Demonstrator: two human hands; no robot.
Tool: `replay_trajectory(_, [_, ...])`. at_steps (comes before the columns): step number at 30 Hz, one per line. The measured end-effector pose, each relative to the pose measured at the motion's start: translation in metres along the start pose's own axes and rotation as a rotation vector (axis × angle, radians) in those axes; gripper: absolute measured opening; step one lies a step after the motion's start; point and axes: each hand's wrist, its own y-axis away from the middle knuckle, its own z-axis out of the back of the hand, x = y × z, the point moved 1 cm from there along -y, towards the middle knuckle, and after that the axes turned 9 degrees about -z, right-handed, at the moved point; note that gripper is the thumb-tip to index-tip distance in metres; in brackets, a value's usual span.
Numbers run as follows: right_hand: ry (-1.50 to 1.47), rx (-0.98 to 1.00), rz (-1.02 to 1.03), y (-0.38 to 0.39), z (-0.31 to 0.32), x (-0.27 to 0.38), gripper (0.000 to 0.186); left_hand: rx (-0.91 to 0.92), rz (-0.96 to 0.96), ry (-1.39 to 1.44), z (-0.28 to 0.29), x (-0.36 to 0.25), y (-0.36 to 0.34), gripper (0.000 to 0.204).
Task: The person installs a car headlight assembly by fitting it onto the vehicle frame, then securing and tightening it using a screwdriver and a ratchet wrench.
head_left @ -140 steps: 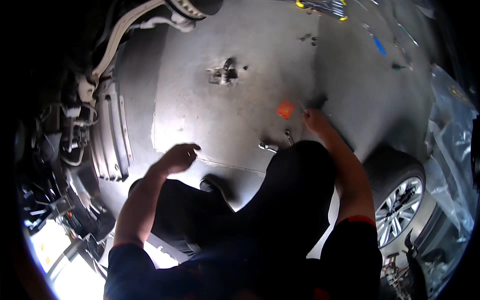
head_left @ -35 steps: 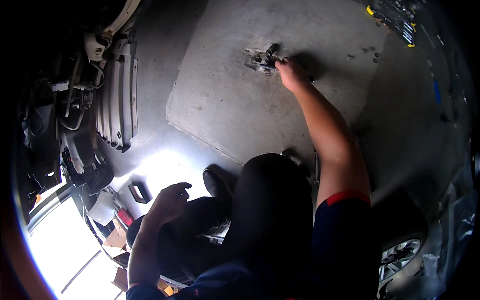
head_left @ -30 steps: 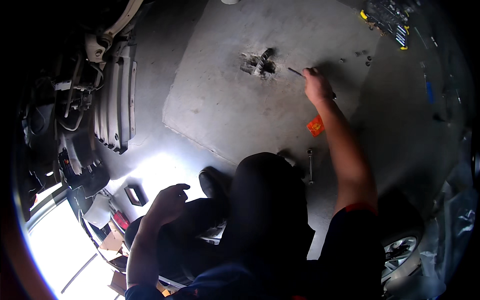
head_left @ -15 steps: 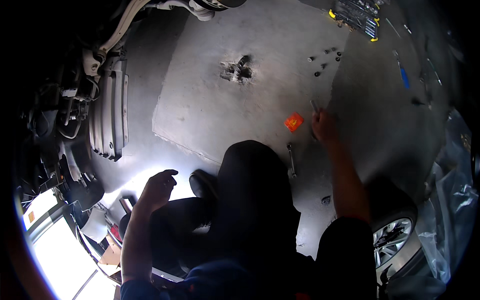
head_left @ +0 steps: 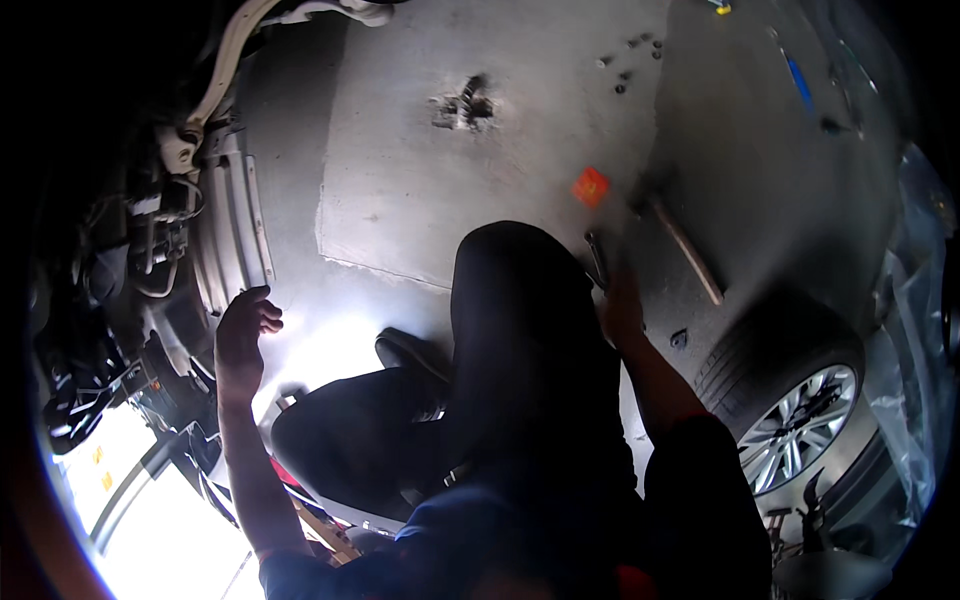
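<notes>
I crouch on a concrete floor, my black-trousered knee point(head_left: 520, 330) in the middle of the view. My left hand point(head_left: 245, 335) is raised with loosely curled fingers and holds nothing, close to the ribbed grey underside panel point(head_left: 225, 235) of a lifted car. My right hand point(head_left: 622, 305) is down on the floor beside the knee, at the near end of a slender dark metal tool point(head_left: 596, 258). Blur hides whether its fingers grip the tool. A wooden-handled hammer point(head_left: 687, 250) lies just right of it, and a small orange square point(head_left: 590, 186) just beyond.
A clump of metal parts point(head_left: 462, 105) and several loose bolts point(head_left: 628, 68) lie farther out on the slab. A car wheel with an alloy rim point(head_left: 795, 400) stands at the right, clear plastic sheeting point(head_left: 915, 330) beyond it. Hoses and engine parts point(head_left: 130, 260) crowd the left.
My right hand has pulled back from the metal parts far out on the slab to the floor beside my knee. The view has swung. My left hand has lifted slightly toward the car's underside.
</notes>
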Motion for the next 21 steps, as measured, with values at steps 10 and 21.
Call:
replay_trajectory(10, [-0.095,0.086,-0.162,-0.031,-0.034,-0.011,0.048,0.304,0.111,-0.175,-0.068,0.012,-0.016,0.032])
replay_trajectory(21, [0.043,-0.024,0.082,-0.059,0.016,-0.014,0.044,-0.191,-0.037,0.258,-0.007,-0.014,0.059,0.04])
